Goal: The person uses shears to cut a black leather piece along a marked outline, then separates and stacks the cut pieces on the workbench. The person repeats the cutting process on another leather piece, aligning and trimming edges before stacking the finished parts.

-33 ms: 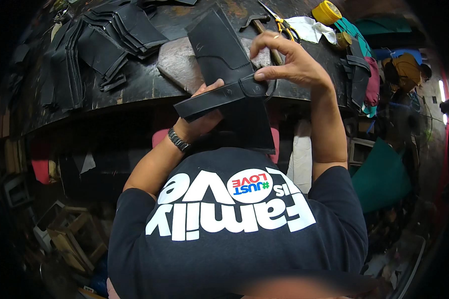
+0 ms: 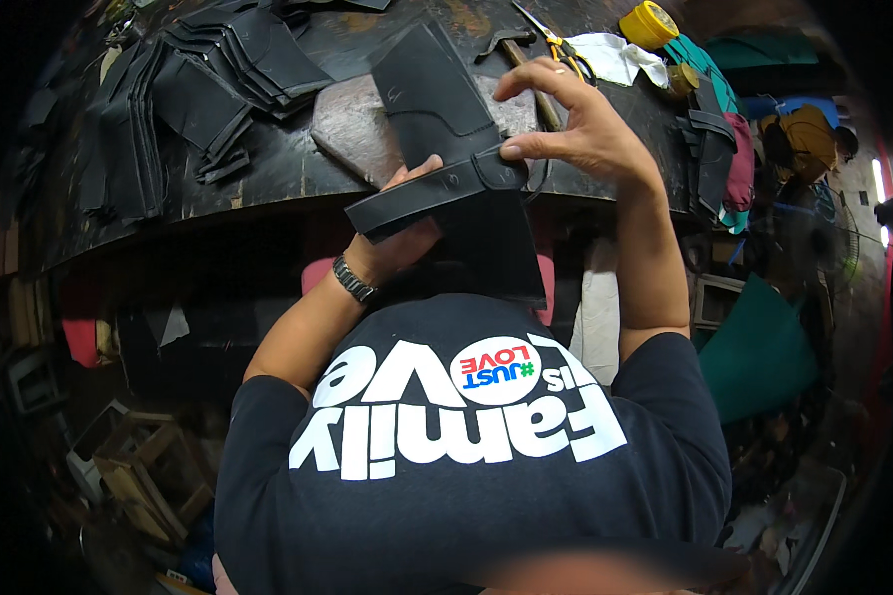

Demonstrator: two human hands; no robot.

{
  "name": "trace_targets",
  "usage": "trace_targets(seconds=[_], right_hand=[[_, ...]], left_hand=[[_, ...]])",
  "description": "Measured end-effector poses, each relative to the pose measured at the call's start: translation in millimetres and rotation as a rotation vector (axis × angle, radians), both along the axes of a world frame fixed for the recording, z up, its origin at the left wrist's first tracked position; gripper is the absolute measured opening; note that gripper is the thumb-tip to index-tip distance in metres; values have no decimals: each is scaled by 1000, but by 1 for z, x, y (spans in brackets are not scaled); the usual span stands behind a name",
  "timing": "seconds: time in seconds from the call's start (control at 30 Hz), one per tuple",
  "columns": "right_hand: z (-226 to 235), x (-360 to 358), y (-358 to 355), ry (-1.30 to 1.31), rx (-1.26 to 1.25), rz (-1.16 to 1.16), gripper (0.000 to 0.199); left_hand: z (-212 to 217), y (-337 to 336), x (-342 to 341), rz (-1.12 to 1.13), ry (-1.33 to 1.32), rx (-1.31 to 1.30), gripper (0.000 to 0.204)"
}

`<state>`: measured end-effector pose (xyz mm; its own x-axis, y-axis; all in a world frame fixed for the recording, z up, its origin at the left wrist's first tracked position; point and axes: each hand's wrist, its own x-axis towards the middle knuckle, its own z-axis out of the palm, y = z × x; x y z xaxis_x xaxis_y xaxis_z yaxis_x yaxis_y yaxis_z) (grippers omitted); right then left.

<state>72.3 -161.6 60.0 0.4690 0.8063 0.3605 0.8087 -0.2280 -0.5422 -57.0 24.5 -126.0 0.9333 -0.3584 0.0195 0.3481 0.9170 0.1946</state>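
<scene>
A black leather-like piece [image 2: 437, 84] stands over the near edge of the workbench, with a narrow folded strip [image 2: 402, 208] across it and a dark panel hanging below. Pale marks show on its faces, and a dark cord or raised seam curves over it. Wrapped behind the strip, my left hand [image 2: 404, 238] grips the piece; its fingertips show above the strip's upper edge. My right hand [image 2: 575, 119] touches the strip's right end with the thumb tip. Its index finger arches above, apart from the thumb, and the other fingers are partly hidden.
Stacks of black panels [image 2: 248, 59] cover the bench's left side. A pale worn slab [image 2: 352, 129] lies under the piece. Yellow-handled scissors [image 2: 566, 55], a wooden-handled tool [image 2: 519, 55], a white cloth [image 2: 620, 59] and a yellow tub [image 2: 649, 25] sit at the far right.
The black piece has shifted very slightly, its top edge a little lower. My right thumb has moved slightly left along with it. My left hand keeps its grip.
</scene>
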Motion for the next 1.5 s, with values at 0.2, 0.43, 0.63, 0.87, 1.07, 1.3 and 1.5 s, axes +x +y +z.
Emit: trace_targets(seconds=[0.2,0.43,0.63,0.87,1.07,1.3,1.5], right_hand=[[-31,-60,4,545,147,-370,37],[-33,-60,-17,1148,450,-231,57],[-28,-62,-43,1158,395,-225,54],[-35,-87,-86,1036,491,-430,58],[-36,-56,-149,883,627,-600,49],[-1,99,-308,413,757,-692,49],[-37,186,-398,503,425,-1298,45]], left_hand=[[33,-20,4,135,-137,-63,45],[67,-2,15,277,-160,1055,39],[85,6,13,-19,-249,946,52],[87,-46,21,-97,-291,1004,26],[91,-98,55,-218,-420,1132,34],[98,-77,58,226,-785,1520,31],[94,-54,47,398,-840,1759,21]])
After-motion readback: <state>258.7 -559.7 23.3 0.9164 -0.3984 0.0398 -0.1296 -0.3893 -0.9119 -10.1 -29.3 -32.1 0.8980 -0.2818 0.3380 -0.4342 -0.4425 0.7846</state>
